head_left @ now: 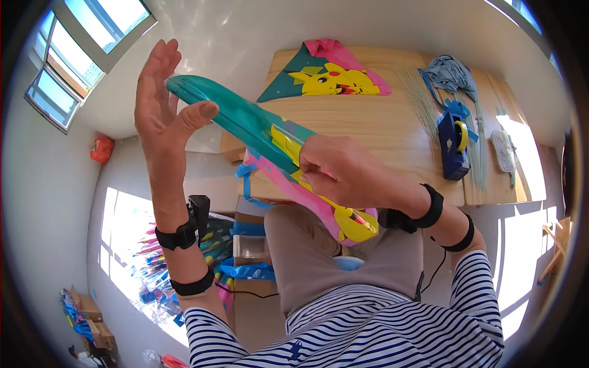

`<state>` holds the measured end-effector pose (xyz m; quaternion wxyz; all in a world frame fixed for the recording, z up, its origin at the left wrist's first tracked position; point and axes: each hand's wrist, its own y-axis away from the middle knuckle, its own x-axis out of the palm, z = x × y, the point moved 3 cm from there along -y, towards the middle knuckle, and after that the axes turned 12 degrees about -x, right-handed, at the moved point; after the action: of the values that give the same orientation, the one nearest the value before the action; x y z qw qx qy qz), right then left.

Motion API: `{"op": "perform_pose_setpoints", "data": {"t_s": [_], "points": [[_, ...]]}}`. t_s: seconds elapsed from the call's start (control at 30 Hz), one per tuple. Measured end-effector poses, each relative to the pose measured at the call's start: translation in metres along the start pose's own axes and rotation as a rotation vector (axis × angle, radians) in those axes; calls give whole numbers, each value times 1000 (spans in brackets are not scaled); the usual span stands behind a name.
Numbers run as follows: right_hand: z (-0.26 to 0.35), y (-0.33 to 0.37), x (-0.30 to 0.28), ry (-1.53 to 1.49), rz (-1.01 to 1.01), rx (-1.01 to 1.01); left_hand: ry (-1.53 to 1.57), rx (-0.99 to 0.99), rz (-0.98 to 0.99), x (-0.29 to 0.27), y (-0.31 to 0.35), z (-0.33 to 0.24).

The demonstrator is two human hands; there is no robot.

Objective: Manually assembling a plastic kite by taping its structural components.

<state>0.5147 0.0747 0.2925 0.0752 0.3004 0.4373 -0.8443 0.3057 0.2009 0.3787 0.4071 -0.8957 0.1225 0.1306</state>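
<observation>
A long folded kite (239,122) of shiny green, yellow and pink fabric slants across in front of me, from upper left down toward my lap. My right hand (350,168) is closed around its middle, fingers curled into the fabric. At the green upper end, my left hand (162,116) is raised with fingers stretched out and thumb apart. That end lies against the left palm, without the fingers wrapping it. The yellow and pink lower end hangs over my knees. Another kite (334,80), printed with a yellow cartoon figure, lies spread on the table.
The wooden table (368,116) carries thin rods (423,98), a blue tape dispenser (453,147), a grey-blue cloth (452,73) and a clear plastic box (503,150). Blue strips (246,181) hang off its left edge. Many colourful packages (159,264) lie on the floor at left.
</observation>
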Motion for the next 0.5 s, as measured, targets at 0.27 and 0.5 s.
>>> {"op": "perform_pose_setpoints", "data": {"t_s": [0.27, 0.5], "points": [[59, -11, -63, -193, -45, -88, 364, -64, 443, -47, -15, -58], [58, 16, -88, -217, -186, 195, 265, -208, 255, -31, 8, -72]]}}
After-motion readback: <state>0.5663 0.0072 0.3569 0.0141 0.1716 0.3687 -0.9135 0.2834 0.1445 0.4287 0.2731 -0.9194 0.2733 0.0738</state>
